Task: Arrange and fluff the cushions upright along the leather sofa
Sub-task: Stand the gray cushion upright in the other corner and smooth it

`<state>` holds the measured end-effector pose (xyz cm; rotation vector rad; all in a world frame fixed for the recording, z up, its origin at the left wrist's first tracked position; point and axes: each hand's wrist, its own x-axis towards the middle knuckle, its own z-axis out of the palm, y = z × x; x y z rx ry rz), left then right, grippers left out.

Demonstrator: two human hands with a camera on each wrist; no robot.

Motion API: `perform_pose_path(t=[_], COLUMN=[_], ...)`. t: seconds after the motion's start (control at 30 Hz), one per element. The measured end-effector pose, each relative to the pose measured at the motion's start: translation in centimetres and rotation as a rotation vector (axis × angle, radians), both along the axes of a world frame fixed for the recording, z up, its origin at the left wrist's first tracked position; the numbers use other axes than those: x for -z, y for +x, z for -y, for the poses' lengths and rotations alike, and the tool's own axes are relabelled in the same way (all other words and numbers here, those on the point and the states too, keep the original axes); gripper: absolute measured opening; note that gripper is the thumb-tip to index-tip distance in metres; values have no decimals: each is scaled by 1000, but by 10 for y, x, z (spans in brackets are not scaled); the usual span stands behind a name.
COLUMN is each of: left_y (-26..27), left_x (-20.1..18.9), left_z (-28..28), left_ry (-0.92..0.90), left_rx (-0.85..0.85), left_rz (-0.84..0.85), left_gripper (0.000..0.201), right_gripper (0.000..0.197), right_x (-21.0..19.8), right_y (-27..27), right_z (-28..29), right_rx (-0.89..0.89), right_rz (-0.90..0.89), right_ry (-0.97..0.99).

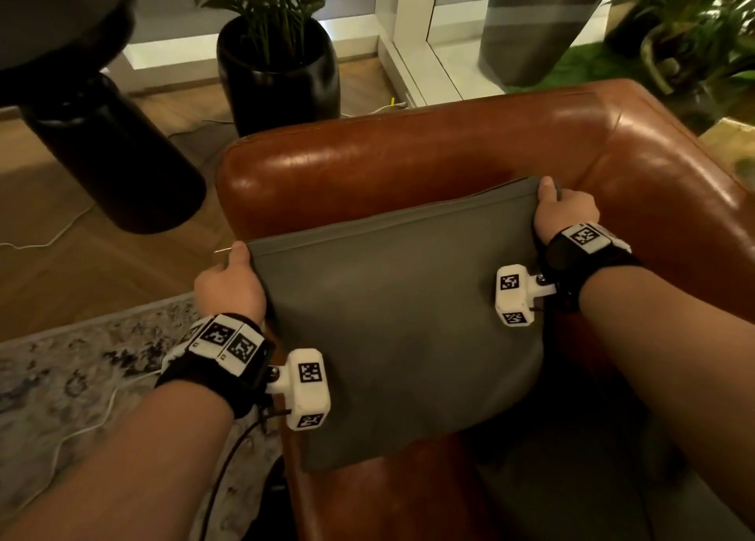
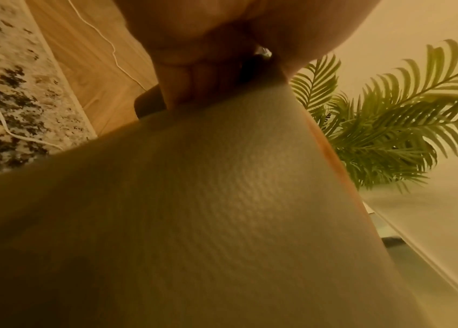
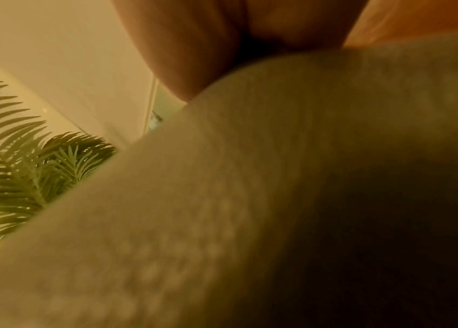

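Observation:
A grey square cushion (image 1: 392, 319) stands against the arm of the brown leather sofa (image 1: 408, 160), its lower edge on the seat. My left hand (image 1: 228, 279) grips its top left corner, thumb on the front face. My right hand (image 1: 564, 209) grips the top right corner in the same way. In the left wrist view the cushion fabric (image 2: 222, 210) fills most of the picture, with my left hand (image 2: 211, 73) curled on its corner. The right wrist view shows blurred cushion fabric (image 3: 222, 199) under my right hand (image 3: 222, 44).
A palm in a black pot (image 1: 278, 78) stands on the wooden floor behind the sofa arm. A dark round table (image 1: 69, 70) is at the upper left. A patterned rug (image 1: 77, 377) with white cables lies on the left. Another grey cushion (image 1: 572, 491) lies on the seat lower right.

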<state>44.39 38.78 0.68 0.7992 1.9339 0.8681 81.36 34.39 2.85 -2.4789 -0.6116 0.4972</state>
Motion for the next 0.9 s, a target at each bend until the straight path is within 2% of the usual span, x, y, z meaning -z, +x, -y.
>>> perform_pose_path(t=[0.17,0.27,0.37,0.47,0.5,0.53,0.57,0.6,0.63,0.67,0.7,0.73,0.8,0.87,0.9], left_y=[-7,-18,-15,-4,-3,-3,1,8,20,34,45,53,46,18,4], left_x=[12,19,18,12,7,2,-6,-13,-16,-16,-12,-9,-2,0,-2], left_z=[13,19,20,16,16,17,22,29,34,39,41,43,32,19,13], left_ry=[80,111,115,103,147,260,417,578,684,722,677,586,458,389,340], left_rx=[27,24,67,128,159,221,329,496,709,922,1098,1221,1297,1199,1140], left_rz=[48,71,18,-121,-216,-348,-508,-655,-775,-862,-927,-971,-1031,-1074,-1083], left_gripper=[50,48,47,45,50,55,57,56,55,54,55,58,61,60,58], right_gripper=[51,54,54,56,59,58,55,52,51,51,53,55,59,58,58], right_x=[6,1,2,2,-3,-6,-9,-11,-9,-1,6,14,18,16,11], right_y=[3,4,6,7,3,-5,-19,-37,-59,-78,-94,-97,-76,-38,-23], right_z=[12,17,16,11,12,14,16,19,21,24,28,32,38,43,47], right_rx=[0,-40,-99,-39,-31,-78,-208,-416,-665,-903,-1064,-1132,-1038,-865,-833], right_rz=[-16,54,78,-57,2,161,361,533,634,674,675,670,651,597,576], right_ry=[52,110,82,23,54,140,257,345,349,264,110,-32,-147,-228,-296])
